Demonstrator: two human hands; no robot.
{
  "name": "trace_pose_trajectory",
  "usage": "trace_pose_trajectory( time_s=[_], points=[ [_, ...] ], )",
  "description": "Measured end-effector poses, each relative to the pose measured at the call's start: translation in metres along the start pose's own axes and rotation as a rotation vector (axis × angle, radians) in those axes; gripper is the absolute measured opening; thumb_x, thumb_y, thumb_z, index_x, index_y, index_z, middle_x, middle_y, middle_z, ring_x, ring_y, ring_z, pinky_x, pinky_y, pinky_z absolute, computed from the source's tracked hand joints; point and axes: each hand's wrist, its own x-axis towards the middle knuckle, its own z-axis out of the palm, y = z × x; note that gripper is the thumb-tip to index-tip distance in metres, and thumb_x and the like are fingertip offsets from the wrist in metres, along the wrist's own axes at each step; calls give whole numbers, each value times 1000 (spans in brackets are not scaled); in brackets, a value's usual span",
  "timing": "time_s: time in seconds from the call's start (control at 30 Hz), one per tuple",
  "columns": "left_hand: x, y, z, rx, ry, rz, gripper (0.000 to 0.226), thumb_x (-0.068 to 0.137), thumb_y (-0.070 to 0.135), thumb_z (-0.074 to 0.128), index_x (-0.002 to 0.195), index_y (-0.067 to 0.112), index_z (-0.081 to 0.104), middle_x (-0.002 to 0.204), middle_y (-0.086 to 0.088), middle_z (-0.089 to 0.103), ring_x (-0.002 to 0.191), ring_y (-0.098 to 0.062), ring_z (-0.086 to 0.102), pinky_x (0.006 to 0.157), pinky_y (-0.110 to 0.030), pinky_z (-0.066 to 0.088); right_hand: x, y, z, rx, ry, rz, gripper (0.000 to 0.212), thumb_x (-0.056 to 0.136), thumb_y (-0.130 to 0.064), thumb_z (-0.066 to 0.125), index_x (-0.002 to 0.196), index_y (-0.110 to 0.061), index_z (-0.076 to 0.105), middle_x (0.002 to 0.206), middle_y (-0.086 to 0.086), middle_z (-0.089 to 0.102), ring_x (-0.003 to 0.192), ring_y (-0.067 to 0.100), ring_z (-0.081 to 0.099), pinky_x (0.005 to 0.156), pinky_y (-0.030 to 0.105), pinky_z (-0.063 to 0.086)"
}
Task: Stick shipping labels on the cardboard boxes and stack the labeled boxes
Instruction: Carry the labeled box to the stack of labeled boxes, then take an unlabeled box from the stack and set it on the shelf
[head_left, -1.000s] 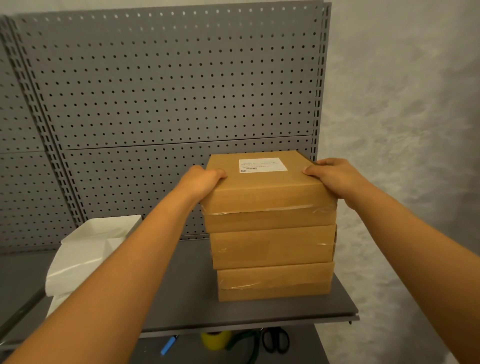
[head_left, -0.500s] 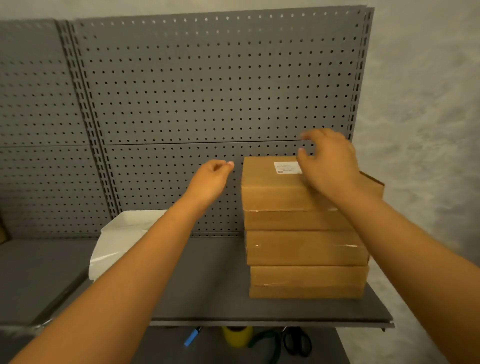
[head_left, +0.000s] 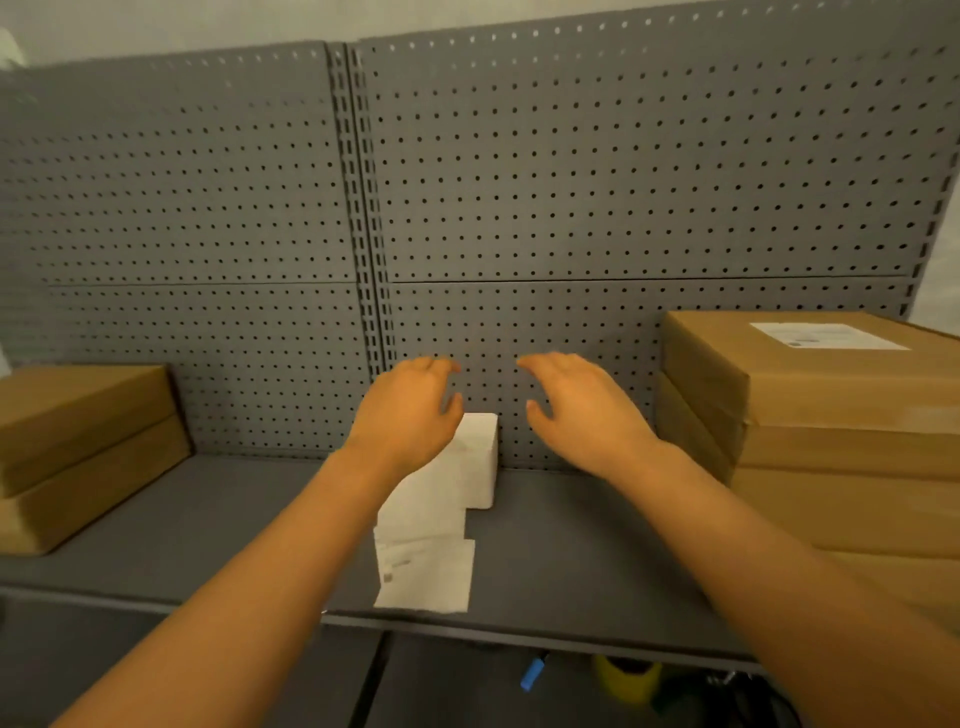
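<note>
A stack of several brown cardboard boxes (head_left: 831, 447) stands at the right of the grey shelf (head_left: 208, 530); its top box carries a white shipping label (head_left: 826, 335). Two unlabeled cardboard boxes (head_left: 78, 447) are stacked at the far left. A white fan-fold pile of shipping labels (head_left: 441, 499) sits in the middle, its loose end (head_left: 423, 574) trailing toward the front edge. My left hand (head_left: 410, 410) hovers over the pile with relaxed fingers, holding nothing. My right hand (head_left: 576, 405) hovers beside it, spread and empty.
A grey pegboard wall (head_left: 519, 182) backs the shelf. On the lower shelf lie a blue marker (head_left: 532, 673), a yellow tape roll (head_left: 626, 675) and dark scissors handles (head_left: 727, 686). Bare shelf surface lies between the label pile and each box stack.
Both hands let go of the top box of the right stack and swung left to above the label pile. The view turned left, showing the two boxes at the left.
</note>
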Motion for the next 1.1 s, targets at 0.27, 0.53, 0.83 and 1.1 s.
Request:
trace_pose_trajectory(
  time_s=[0.27, 0.53, 0.83, 1.1],
  points=[
    [-33, -121, -11, 254, -117, 65, 47, 98, 28, 40, 142, 15, 38, 138, -5, 49, 126, -24, 44, 103, -35, 34, 26, -94, 70, 18, -98, 60, 53, 97, -24, 43, 148, -19, 30, 148, 1, 40, 135, 20, 35, 112, 32, 26],
    [-44, -194, -26, 318, -110, 36, 43, 96, 25, 42, 137, 15, 43, 134, -4, 52, 124, -24, 45, 103, -35, 33, 68, -143, 91, -66, -76, 10, 52, 96, -23, 43, 147, -19, 30, 147, 1, 39, 134, 21, 36, 112, 32, 24],
    [-57, -275, -44, 379, -86, -73, 41, 93, 19, 43, 134, 13, 45, 131, -6, 53, 122, -26, 45, 100, -35, 34, 111, -201, 128, -87, -132, -102, 53, 96, -22, 42, 147, -20, 30, 147, 1, 39, 134, 22, 35, 112, 33, 24],
    [-46, -356, -50, 352, -45, -8, 42, 95, 24, 42, 136, 15, 44, 131, -4, 53, 122, -24, 45, 101, -34, 33, 153, -262, 159, -77, -107, -49, 53, 96, -23, 43, 148, -19, 29, 148, 0, 38, 136, 21, 33, 113, 33, 23]
  ],
)
